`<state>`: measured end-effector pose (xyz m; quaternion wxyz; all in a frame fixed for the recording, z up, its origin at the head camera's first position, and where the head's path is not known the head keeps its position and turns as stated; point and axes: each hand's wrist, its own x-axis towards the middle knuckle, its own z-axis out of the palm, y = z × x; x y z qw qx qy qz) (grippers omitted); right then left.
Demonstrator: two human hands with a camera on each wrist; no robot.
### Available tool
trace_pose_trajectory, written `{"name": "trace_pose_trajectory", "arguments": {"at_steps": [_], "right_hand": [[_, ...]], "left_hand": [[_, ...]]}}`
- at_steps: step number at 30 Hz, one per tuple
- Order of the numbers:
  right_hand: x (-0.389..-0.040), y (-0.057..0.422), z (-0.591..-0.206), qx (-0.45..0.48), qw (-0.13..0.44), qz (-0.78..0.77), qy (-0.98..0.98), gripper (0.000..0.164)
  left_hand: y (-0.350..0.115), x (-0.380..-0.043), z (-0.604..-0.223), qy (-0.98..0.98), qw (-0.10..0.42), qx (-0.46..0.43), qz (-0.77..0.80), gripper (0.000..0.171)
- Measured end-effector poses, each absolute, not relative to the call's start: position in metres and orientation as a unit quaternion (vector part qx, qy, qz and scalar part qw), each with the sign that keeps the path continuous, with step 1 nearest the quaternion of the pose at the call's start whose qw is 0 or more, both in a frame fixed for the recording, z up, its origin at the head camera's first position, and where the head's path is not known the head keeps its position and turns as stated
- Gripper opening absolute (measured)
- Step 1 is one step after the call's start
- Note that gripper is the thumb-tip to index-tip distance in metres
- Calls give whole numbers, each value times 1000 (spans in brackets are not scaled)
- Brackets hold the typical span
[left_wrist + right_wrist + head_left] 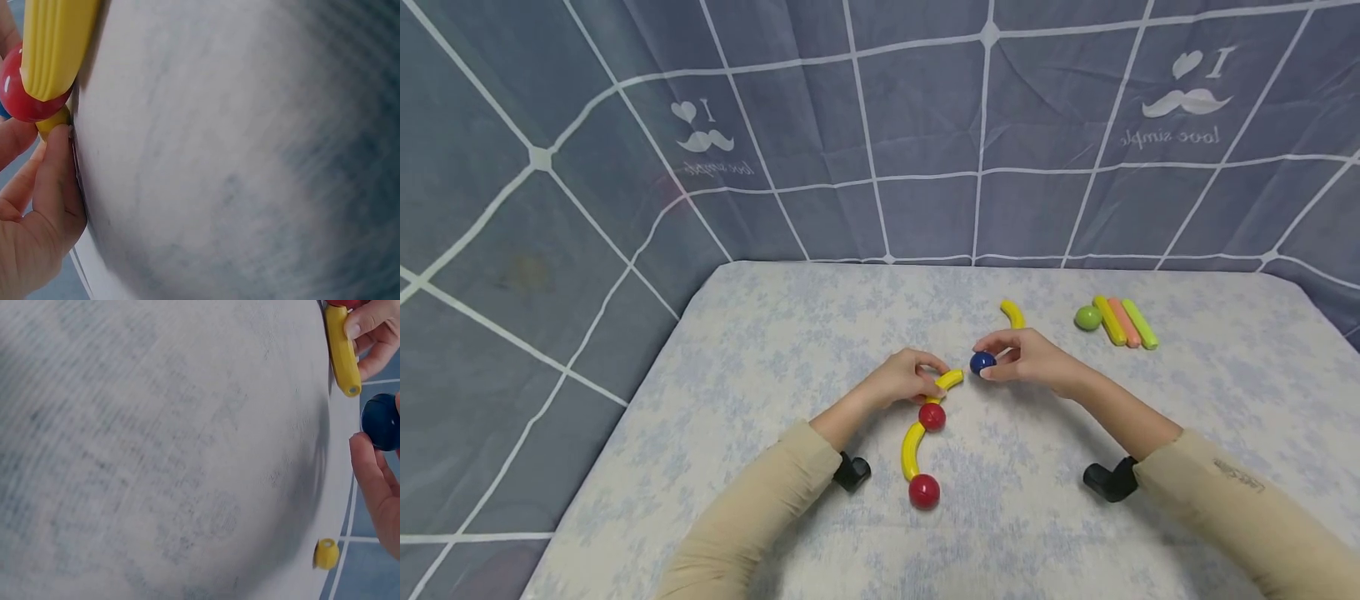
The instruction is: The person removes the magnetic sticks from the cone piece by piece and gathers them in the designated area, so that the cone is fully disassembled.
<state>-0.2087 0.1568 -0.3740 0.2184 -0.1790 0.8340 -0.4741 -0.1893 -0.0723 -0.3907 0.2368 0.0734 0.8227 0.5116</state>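
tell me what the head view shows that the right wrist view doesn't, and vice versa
Only the head view: green ball, three straight sticks, lower red ball.
Only the right wrist view: a clear hole in the end of the held yellow piece.
Both: the left hand gripping that piece, the right hand holding the blue ball, a loose yellow piece.

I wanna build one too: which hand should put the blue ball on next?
Probably the right hand: it pinches the blue ball near the curved yellow piece that the left hand holds.
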Motion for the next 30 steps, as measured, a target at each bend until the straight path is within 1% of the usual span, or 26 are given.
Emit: {"name": "trace_pose_trajectory", "arguments": {"at_steps": [8, 15, 20, 30], "right_hand": [[-204, 174, -374, -167, 193, -453, 854, 46], [-204, 202, -374, -118, 171, -441, 873, 51], [-202, 222, -375, -88, 147, -446, 879, 51], [-201, 251, -384, -58, 102, -433, 894, 53]], "left_hand": [[-73, -189, -392, 817, 240, 79, 518, 31], [-75, -188, -388, 819, 244, 84, 513, 32], [-76, -187, -388, 817, 248, 82, 514, 32], [-76, -186, -390, 820, 248, 89, 509, 34]]}}
